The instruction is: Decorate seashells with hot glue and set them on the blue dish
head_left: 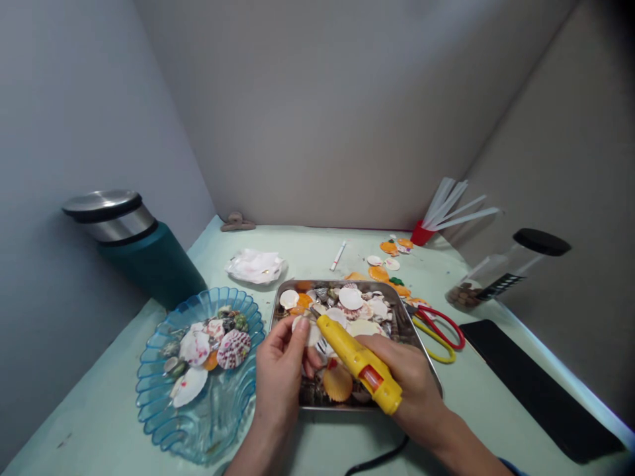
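Note:
Over a metal tray of mixed shells, my left hand pinches a pale shell between thumb and fingers. Its far side is partly hidden by the glue gun. My right hand is wrapped round a yellow hot glue gun, whose nozzle points up and left and lies close to the pale shell; I cannot tell if they touch. An orange-tan scallop shell lies in the tray below the gun. A white shell rests among others near the tray's far side.
A blue scalloped plate with shells stands left, before a teal bottle. Behind the tray are a crumpled white bag, a glue stick and orange shells. Scissors, a phone and a clear bottle occupy the right.

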Motion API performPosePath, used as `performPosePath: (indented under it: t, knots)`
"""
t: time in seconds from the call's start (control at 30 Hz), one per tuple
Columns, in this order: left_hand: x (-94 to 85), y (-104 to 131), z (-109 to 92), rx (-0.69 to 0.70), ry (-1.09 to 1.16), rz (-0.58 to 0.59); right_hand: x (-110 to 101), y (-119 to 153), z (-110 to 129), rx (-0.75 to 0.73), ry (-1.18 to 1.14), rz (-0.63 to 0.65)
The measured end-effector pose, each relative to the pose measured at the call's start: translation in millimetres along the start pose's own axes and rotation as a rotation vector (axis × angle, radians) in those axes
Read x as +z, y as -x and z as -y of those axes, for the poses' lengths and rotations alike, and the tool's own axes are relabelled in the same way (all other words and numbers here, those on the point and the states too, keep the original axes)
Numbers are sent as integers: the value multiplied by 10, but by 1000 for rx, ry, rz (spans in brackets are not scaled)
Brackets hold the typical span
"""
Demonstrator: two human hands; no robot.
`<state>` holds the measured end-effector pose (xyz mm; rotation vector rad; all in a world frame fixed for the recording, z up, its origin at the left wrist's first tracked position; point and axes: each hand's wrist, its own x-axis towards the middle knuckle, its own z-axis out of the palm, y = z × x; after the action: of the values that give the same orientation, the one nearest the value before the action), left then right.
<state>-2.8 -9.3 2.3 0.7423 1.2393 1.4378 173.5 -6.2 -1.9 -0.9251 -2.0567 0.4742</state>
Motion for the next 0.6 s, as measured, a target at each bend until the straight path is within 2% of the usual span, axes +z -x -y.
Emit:
performPosePath:
  t: [0.6]
  knots:
    - [-19, -12, 35, 10, -23, 16, 6, -4, -3, 50, -22, 29]
